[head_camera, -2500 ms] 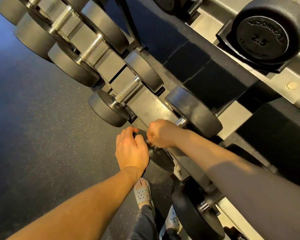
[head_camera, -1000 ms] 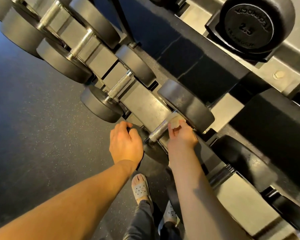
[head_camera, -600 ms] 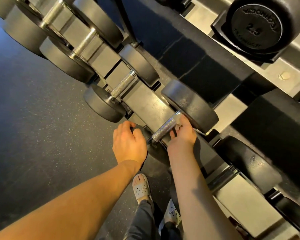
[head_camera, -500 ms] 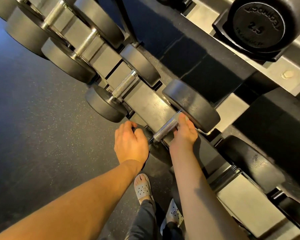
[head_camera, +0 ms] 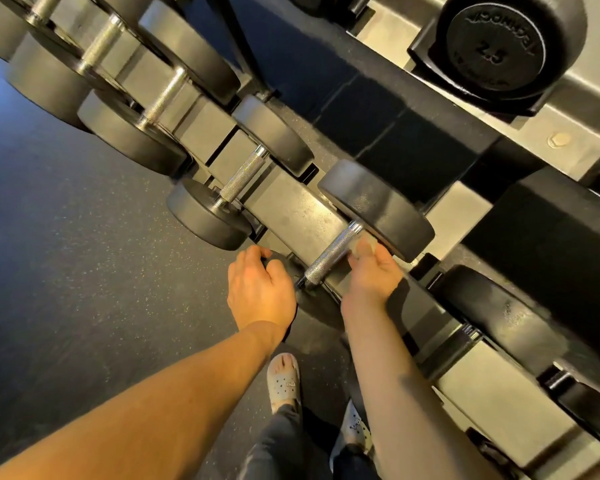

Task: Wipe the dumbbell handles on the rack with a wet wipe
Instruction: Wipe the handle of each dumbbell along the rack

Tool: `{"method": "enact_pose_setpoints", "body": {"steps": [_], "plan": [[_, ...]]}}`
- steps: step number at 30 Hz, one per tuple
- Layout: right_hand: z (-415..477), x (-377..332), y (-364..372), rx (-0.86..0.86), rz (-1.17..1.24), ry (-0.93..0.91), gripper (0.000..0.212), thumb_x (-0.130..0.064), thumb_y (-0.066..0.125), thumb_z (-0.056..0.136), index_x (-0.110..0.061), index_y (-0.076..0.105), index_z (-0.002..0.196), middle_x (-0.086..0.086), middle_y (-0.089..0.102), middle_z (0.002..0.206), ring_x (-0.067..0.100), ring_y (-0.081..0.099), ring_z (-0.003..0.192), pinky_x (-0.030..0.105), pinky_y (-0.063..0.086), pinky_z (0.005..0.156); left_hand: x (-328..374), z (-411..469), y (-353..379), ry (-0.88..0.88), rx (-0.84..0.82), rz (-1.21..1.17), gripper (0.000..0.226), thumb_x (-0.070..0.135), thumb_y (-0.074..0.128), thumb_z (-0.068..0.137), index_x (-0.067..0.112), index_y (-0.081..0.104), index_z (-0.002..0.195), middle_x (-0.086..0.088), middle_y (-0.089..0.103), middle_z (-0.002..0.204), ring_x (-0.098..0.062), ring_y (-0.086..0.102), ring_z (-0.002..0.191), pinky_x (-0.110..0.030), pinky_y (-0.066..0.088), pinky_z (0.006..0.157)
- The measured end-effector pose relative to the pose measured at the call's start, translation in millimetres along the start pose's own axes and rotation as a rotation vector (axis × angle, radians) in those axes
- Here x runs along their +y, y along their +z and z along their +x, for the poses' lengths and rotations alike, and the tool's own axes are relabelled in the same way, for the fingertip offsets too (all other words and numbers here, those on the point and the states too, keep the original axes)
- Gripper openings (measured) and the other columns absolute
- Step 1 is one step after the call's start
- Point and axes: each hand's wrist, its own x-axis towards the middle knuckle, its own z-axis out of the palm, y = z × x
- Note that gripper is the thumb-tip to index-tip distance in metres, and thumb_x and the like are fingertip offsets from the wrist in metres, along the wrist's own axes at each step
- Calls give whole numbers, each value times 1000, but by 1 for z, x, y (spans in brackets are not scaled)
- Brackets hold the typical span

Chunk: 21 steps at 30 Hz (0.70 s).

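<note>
Right hand [head_camera: 373, 271] sits at the far end of the knurled handle [head_camera: 328, 260], low on the rack [head_camera: 291, 209]. Its grip pinches a pale wipe [head_camera: 367, 242] against the bar, just beside the far head [head_camera: 378, 206]. Left hand [head_camera: 258, 289] cups the near head [head_camera: 315, 305], grip curled over its rim, probably to stop rolling.
</note>
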Motion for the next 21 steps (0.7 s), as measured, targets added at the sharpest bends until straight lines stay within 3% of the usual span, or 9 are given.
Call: {"method": "enact_pose_setpoints", "body": {"steps": [2, 5, 7, 9, 11, 13, 15, 18, 21], "plan": [[-16, -4, -9, -23, -89, -122, 28, -2, 63, 98, -21, 73, 80, -12, 70, 64, 0, 63, 68, 17, 51, 70, -1, 0, 0, 9, -7, 9, 22, 30, 33, 88, 27, 53, 96, 6, 56, 101, -22, 52, 100, -39, 44, 80], [-43, -15, -15, -122, -148, -252, 23, -4, 63, 98, -16, 78, 85, 18, 67, 74, 29, 58, 66, 25, 51, 57, 0, 1, 0, -13, -41, 42, 15, 25, 42, 96, 23, 56, 99, 3, 56, 104, -23, 50, 104, -38, 42, 82], [-47, -17, -13, -160, -216, -257, 23, -4, 63, 98, -17, 77, 85, 24, 65, 85, 33, 54, 69, 19, 50, 63, -1, 5, -3, 26, -106, 142, 20, 27, 45, 97, 19, 61, 106, -2, 58, 113, -25, 50, 110, -42, 43, 91], [-48, -18, -13, -176, -282, -250, 15, -4, 64, 97, -12, 75, 90, 18, 71, 87, 24, 65, 75, 23, 54, 74, -3, 11, -12, 303, -207, 273, 34, 37, 41, 96, 18, 64, 113, -1, 60, 116, -24, 53, 114, -45, 38, 109], [-47, -23, -10, -177, -301, -243, 10, -3, 66, 95, -11, 73, 97, 8, 75, 91, 14, 70, 83, 23, 56, 77, 1, 28, -19, 575, -370, 251, 44, 48, 37, 99, 24, 64, 125, 7, 63, 120, -15, 57, 115, -38, 36, 113], [-48, -26, -4, -189, -313, -225, 11, -3, 68, 94, -10, 70, 101, 4, 75, 92, 9, 71, 84, 16, 53, 72, 16, 42, -24, 469, -649, 47, 39, 52, 42, 105, 35, 60, 135, 18, 63, 124, -2, 58, 109, -22, 43, 98], [-51, -31, 6, -206, -369, -236, 12, -3, 69, 93, -13, 71, 99, 0, 76, 89, 8, 71, 82, 17, 52, 72, 34, 51, -20, 271, -877, -226, 24, 43, 51, 105, 43, 64, 126, 22, 70, 109, 2, 65, 97, -22, 51, 89], [-64, -46, 13, -273, -392, -179, 22, 3, 63, 93, -17, 73, 94, -1, 77, 85, 12, 71, 82, 22, 55, 72, 52, 67, -11, 34, -910, -407, 17, 17, 63, 101, 20, 74, 114, -3, 75, 95, -12, 70, 80, -34, 61, 75], [-79, -69, 9, -377, -437, -169, 26, 4, 60, 94, -18, 75, 94, -3, 77, 89, 12, 71, 89, 22, 56, 79, 55, 86, -4, -139, -896, -446, 15, 1, 61, 99, 8, 73, 97, -11, 70, 84, -17, 65, 68, -23, 55, 53]]}}
